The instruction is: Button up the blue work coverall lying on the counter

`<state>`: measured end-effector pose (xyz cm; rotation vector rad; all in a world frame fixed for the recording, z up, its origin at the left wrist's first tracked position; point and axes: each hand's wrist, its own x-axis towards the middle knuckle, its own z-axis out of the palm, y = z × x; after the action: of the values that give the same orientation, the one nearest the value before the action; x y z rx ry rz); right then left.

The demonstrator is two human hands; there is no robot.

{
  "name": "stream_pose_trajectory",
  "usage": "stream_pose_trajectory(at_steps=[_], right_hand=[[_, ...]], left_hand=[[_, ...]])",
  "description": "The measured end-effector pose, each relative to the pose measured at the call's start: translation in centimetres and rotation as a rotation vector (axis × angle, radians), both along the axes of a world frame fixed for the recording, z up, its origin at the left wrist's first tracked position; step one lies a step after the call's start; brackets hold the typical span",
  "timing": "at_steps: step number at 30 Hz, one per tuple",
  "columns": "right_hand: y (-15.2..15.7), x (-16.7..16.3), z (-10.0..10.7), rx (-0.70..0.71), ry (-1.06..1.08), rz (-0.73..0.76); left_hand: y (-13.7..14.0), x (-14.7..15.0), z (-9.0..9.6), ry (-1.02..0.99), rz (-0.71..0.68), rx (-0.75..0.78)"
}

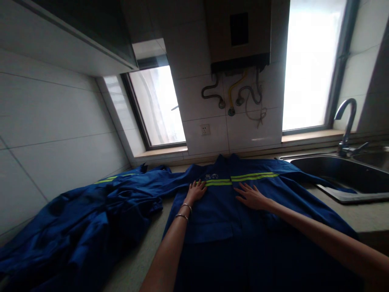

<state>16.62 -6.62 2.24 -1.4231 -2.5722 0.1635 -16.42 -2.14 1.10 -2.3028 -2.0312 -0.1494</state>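
While the left hand (pixel 197 190) and right hand (pixel 251 197) are resting flat on the blue jacket (pixel 219 209), grasping nothing, even outward pressure is probably smoothing it best.

Deep blue on the flat-spread, long-sleeved cloth jacket (pixel 219 209), with paired lime-yellow stripes (pixel 255 177) across the chest and a small whitish emblem (pixel 212 176) above. Same blue and lime-yellow on the crumpled cloth heap (pixel 91 219). White, dark-seamed, for the rectangular wall tiles (pixel 54 117).
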Motion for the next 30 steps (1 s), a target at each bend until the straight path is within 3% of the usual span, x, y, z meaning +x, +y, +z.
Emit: stream_pose_trajectory(at_steps=[3, 10, 18, 25, 30], right_hand=[[-1.3, -0.3, -0.4, -0.062, 0.028, -0.024], [-1.3, -0.3, -0.4, -0.042, 0.028, -0.038], [-4.5, -1.1, 2.7, 0.203, 0.048, -0.068], [-9.2, -4.3, 3.2, 0.147, -0.066, -0.079], [-9.7, -4.3, 3.3, 0.074, -0.064, -0.117]], left_hand=[[-0.2, 0.1, 0.1, 0.012, 0.011, -0.013], [-0.2, 0.1, -0.1, 0.011, 0.008, -0.002], [-0.1, -0.1, -0.3, 0.004, 0.000, 0.018], [0.0, -0.2, -0.5, 0.001, 0.002, 0.024], [0.0, -0.2, -0.6, 0.023, 0.002, 0.040]])
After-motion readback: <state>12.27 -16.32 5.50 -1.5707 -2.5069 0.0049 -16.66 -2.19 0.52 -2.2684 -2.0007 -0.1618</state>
